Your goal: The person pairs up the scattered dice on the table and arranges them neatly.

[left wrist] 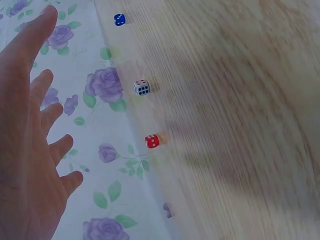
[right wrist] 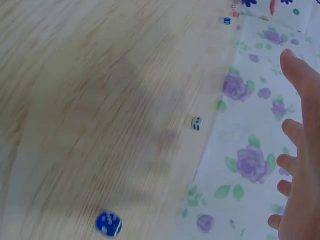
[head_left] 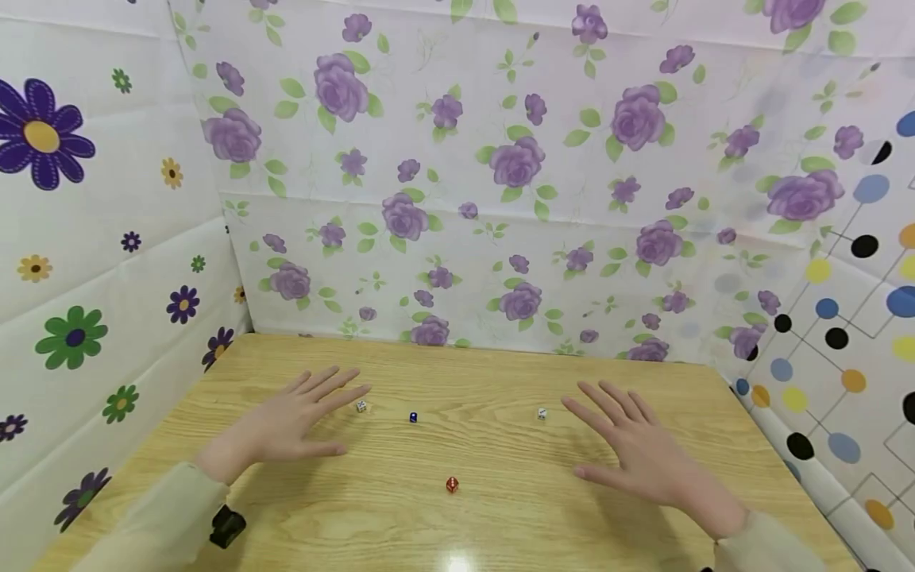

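Observation:
My left hand [head_left: 289,421] hovers over the wooden table with fingers spread, holding nothing. Just past its fingertips is a white die [head_left: 360,406], and to the right of that a small blue die [head_left: 413,417]. The left wrist view adds a red die [left wrist: 152,141] beside the white one; it is not visible in the head view. On the other side my right hand [head_left: 636,445] is likewise spread in the air, near another white die [head_left: 542,413]. A large-looking blue die [right wrist: 108,224] shows only in the right wrist view. Between the hands, closer to me, lies a red die [head_left: 452,485].
The wooden table [head_left: 400,524] ends at a back wall of purple-rose cloth [head_left: 472,254]. Flowered cloth [head_left: 107,262] hangs at the left and dotted cloth [head_left: 843,381] at the right. A black device [head_left: 227,527] is at the left wrist.

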`<state>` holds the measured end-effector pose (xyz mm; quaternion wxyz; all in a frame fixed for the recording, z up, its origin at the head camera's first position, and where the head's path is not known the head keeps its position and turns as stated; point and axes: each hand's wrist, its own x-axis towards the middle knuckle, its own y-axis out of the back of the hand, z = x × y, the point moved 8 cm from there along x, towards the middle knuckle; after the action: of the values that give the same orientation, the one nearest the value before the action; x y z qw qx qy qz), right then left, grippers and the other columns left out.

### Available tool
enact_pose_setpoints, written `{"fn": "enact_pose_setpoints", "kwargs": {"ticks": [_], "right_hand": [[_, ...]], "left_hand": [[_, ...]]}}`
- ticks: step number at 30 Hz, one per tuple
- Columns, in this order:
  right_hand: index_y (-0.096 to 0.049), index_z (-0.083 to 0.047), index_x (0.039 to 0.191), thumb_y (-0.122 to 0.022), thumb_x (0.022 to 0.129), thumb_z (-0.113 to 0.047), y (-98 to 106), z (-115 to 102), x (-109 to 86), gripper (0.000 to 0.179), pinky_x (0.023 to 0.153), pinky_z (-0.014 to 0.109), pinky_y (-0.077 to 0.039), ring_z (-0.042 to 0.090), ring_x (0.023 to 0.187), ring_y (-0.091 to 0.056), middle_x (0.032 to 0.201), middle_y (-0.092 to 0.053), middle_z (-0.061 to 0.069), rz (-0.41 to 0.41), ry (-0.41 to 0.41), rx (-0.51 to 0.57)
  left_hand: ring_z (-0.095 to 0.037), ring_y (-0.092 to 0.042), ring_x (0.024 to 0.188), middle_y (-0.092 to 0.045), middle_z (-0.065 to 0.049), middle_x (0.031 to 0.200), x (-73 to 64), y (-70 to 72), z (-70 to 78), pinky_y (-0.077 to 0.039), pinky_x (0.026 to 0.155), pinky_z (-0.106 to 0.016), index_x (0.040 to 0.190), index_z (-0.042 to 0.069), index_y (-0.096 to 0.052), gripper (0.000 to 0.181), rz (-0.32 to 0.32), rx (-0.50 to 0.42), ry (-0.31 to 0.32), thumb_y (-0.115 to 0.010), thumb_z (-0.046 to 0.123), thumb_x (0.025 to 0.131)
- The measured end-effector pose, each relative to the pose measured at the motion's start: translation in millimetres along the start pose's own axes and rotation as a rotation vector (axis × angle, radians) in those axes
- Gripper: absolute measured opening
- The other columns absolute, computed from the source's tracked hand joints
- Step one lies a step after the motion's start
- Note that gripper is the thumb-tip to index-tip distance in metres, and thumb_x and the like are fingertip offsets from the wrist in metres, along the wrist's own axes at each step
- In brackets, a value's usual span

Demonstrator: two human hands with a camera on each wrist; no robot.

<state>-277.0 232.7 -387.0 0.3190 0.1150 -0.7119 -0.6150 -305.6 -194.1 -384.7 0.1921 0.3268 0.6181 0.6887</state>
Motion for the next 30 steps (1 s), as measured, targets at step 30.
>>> {"fn": "enact_pose_setpoints", "kwargs": {"ticks": [30], "right_hand": [[-0.032,-0.033,0.154,-0.067,0.093,-0.039,-47.8,-82.2,57.0,0.070,0.107,0.066,-0.034,0.035,0.143,-0.038,0.158,-0.038,-0.001,-0.038,0.125,0.369]], "left_hand": [[-0.027,-0.044,0.142,-0.038,-0.001,0.159,11.9,-19.3,32.2,-0.039,0.110,-0.054,0.156,0.028,-0.031,0.077,0.078,-0.097,-0.069,-0.067,0.049,0.090]]}}
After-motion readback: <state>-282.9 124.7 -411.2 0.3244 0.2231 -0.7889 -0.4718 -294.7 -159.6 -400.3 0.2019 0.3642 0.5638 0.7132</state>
